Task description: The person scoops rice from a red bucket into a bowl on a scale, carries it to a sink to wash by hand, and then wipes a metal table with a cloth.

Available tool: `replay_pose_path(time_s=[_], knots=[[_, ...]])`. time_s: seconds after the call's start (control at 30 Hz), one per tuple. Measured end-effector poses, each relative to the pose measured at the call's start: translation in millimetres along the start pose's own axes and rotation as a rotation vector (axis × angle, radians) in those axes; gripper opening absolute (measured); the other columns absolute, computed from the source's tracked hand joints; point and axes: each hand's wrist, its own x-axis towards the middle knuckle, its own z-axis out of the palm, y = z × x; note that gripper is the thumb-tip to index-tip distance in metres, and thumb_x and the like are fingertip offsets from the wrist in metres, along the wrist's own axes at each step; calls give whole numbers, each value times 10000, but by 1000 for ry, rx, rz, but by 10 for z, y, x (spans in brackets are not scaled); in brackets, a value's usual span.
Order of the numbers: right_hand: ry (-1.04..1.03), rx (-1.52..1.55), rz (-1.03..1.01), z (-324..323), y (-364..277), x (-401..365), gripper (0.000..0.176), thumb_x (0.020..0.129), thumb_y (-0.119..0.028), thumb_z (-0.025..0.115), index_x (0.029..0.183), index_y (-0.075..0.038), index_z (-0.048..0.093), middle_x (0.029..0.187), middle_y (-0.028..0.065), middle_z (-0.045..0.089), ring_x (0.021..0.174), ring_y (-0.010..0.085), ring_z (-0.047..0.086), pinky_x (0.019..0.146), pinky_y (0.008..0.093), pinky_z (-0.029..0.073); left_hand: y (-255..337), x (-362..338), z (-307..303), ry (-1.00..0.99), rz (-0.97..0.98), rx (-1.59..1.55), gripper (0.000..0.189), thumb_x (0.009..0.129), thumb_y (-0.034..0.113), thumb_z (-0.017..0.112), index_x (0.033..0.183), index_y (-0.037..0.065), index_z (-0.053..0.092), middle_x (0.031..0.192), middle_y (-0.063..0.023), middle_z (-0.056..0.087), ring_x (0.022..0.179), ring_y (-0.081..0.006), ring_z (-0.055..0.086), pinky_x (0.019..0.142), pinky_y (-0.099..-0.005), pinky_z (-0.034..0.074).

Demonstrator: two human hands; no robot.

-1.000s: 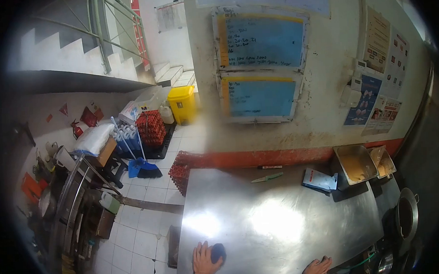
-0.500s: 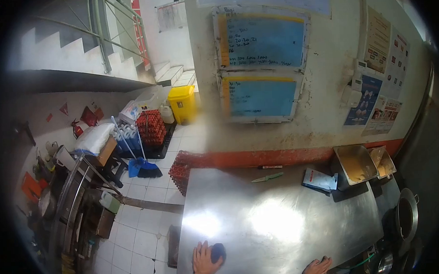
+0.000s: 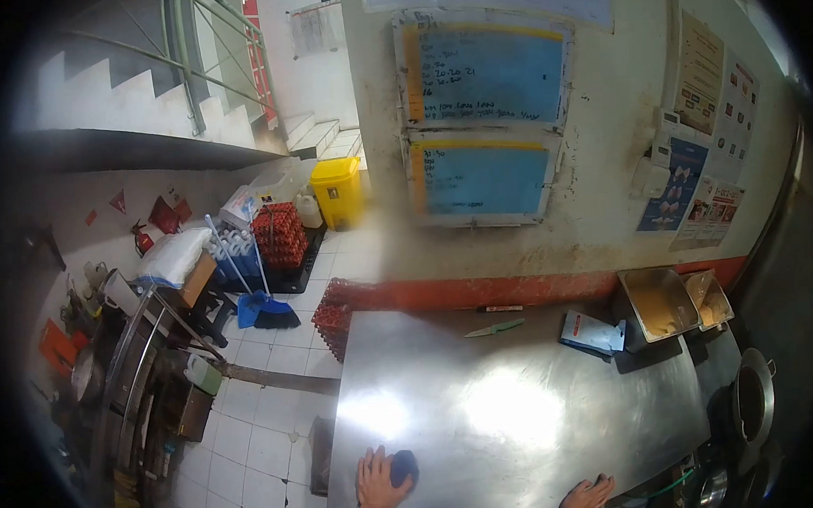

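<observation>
At the lower left of the steel table point(image 3: 517, 353), my left hand point(image 3: 377, 481) lies palm down against a dark blue rounded pad point(image 3: 404, 469). Its fingers point away from me along the pad's left side, with the thumb by the lower edge; the palm hides part of the grip. My right hand point(image 3: 589, 496) rests at the table's near edge with fingers extended and nothing visible in them. Across the table lie a knife with a pale green handle point(image 3: 507, 325) and a marker point(image 3: 500, 309).
A blue-grey packet point(image 3: 593, 332) and metal containers of tan contents point(image 3: 657, 306) occupy the far right. A wok point(image 3: 754, 399) stands beyond the right edge. Red egg trays point(image 3: 332, 321) sit beyond the left corner. Brooms point(image 3: 263, 308) and a yellow bin point(image 3: 336, 194) stand farther back.
</observation>
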Motion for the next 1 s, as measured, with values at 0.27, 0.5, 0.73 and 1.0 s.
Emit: replay_pose_path(time_s=[0.27,0.5,0.73,1.0], knots=[[57,20,14,25,-8,-6,407,818,-114,545,1165,98,560,1181,287,559,1120,439,491,991,506,351,11,1,-3,7,3,22,686,815,520,627,1329,83,505,1495,-155,369,1432,-360,238,1187,-506,145],[18,87,60,93,59,2,397,827,-110,527,1163,98,559,1162,287,566,1122,440,491,978,507,363,-1,3,8,25,20,17,686,808,517,637,1312,68,518,1486,-155,377,1426,-365,248,1181,-510,162],[136,-24,-103,103,72,-13,388,820,-91,521,1151,107,556,1136,295,566,1082,455,505,965,515,367,11,0,-3,27,12,11,685,805,516,641,1309,67,528,1479,-160,385,1422,-370,255,1177,-513,171],[133,-7,-42,143,83,10,342,799,-86,537,1078,110,567,1078,299,580,1045,457,519,934,535,364,4,5,9,10,-5,-5,704,831,576,575,1332,84,522,1493,-141,362,1443,-342,221,1193,-498,130]])
